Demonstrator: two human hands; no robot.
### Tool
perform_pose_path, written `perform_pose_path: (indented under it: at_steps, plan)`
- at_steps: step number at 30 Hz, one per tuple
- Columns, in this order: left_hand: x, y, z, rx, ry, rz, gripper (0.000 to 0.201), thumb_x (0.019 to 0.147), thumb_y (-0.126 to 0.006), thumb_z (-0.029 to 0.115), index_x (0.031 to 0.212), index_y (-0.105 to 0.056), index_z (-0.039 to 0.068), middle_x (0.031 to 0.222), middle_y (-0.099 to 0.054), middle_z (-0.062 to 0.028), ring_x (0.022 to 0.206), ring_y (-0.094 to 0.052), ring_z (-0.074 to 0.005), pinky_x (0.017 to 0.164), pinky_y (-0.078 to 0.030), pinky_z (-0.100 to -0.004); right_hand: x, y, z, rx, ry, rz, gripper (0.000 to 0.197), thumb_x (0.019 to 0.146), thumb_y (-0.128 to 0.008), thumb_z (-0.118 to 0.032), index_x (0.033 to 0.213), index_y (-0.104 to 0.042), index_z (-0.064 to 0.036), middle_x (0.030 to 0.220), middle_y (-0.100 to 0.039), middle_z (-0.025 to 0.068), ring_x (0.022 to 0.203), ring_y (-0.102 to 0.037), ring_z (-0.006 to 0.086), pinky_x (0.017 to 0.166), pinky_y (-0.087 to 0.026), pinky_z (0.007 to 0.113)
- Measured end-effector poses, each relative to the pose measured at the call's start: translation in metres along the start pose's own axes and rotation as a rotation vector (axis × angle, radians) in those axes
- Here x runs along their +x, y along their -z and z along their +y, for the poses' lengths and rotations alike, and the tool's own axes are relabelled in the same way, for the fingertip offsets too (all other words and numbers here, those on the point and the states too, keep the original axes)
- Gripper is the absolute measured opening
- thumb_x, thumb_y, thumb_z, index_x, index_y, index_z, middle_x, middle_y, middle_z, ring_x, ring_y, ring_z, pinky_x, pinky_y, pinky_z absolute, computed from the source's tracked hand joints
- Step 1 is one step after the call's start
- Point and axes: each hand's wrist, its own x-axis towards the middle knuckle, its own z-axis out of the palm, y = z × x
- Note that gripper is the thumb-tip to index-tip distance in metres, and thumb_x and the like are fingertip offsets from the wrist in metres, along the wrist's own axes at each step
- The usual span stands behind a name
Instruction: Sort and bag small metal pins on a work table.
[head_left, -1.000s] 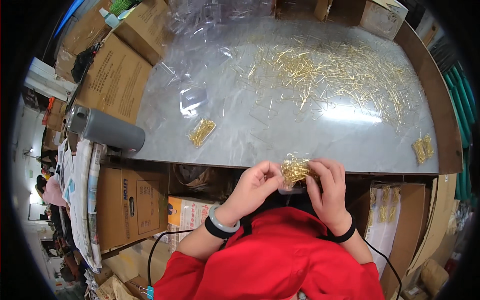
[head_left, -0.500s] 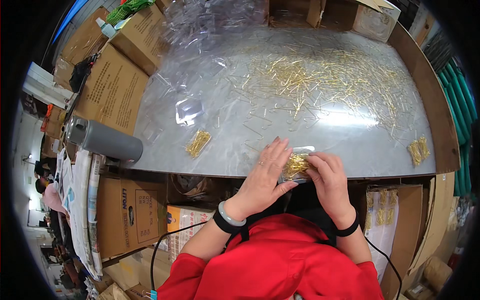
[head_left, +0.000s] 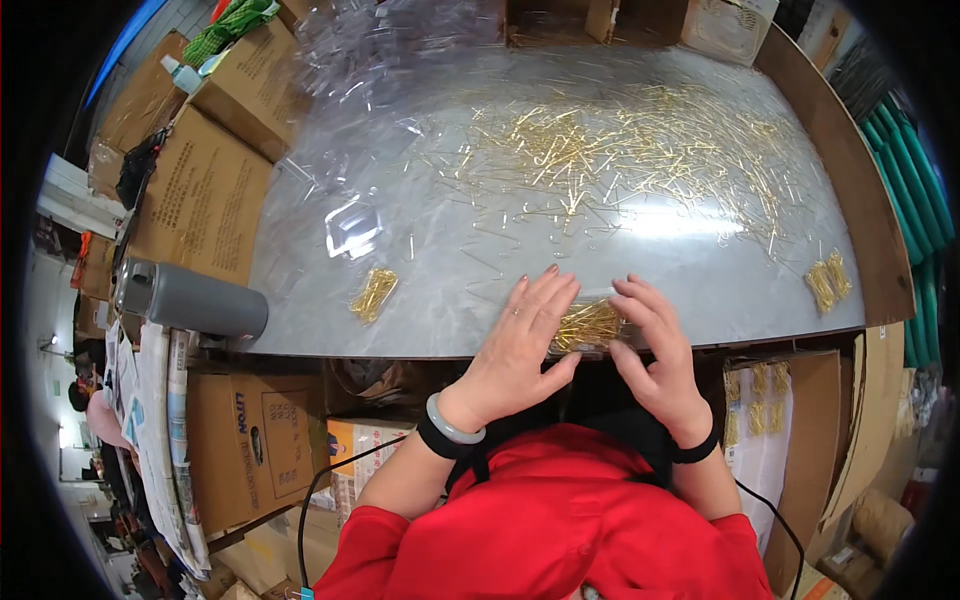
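Observation:
At the table's front edge, a small clear plastic case [head_left: 597, 296] filled with gold wire hooks [head_left: 588, 325] lies between my hands. My left hand [head_left: 522, 335] grips its left end, fingers on the far side and thumb on the near side. Around the right end curves my right hand [head_left: 662, 350], index fingertip at the far corner and thumb at the near one. Part of the case is hidden by the fingers. Left of my hands lies one bundle of gold hooks [head_left: 374, 295]; at the table's right end are other hook bundles [head_left: 827, 281].
Loose gold hooks [head_left: 640, 150] are strewn over the grey table [head_left: 430, 310]. Clear plastic cases [head_left: 370, 70] pile up at the far left. A grey bottle [head_left: 205, 300] lies by the left edge near cardboard boxes [head_left: 205, 195]. A cardboard wall [head_left: 850, 170] borders the right side.
My right fingers have lifted off the hooks and spread to the right end of the case. The hooks look flatter and spread wider. The whole view has shifted slightly.

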Motion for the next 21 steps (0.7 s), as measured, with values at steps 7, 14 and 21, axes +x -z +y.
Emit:
perform_pose_path:
  at_steps: [7,14,21]
  plan:
    - [0.004,-0.017,-0.002,0.121,-0.034,-0.013,0.065,0.092,-0.070,0.026,0.145,-0.044,0.000,0.149,-0.044,-0.0210,0.142,-0.038,-0.0430,0.119,-0.030,-0.0535,-0.019,0.010,0.007,-0.110,-0.121,0.090,0.034,0.086,-0.070,-0.001,0.120,-0.065,-0.0019,0.110,-0.067,0.0147,0.099,-0.061,0.0330,0.087,-0.050,0.041]
    - [0.004,-0.021,0.001,0.146,-0.023,0.018,0.061,0.091,-0.070,0.025,0.141,-0.047,0.000,0.147,-0.045,-0.0213,0.140,-0.040,-0.0437,0.117,-0.033,-0.0528,-0.004,0.009,0.007,-0.118,-0.085,0.113,0.019,0.086,-0.068,0.004,0.103,-0.066,-0.0042,0.092,-0.066,0.0113,0.086,-0.062,0.0326,0.074,-0.051,0.041]
    - [0.005,-0.019,-0.004,0.034,-0.029,0.060,0.059,0.086,-0.075,0.019,0.136,-0.049,0.000,0.147,-0.046,-0.0222,0.138,-0.042,-0.0444,0.114,-0.037,-0.0510,0.008,0.014,-0.001,-0.406,0.098,0.020,0.021,0.076,-0.066,0.002,0.096,-0.066,-0.0054,0.086,-0.064,0.0086,0.083,-0.061,0.0295,0.075,-0.051,0.039]
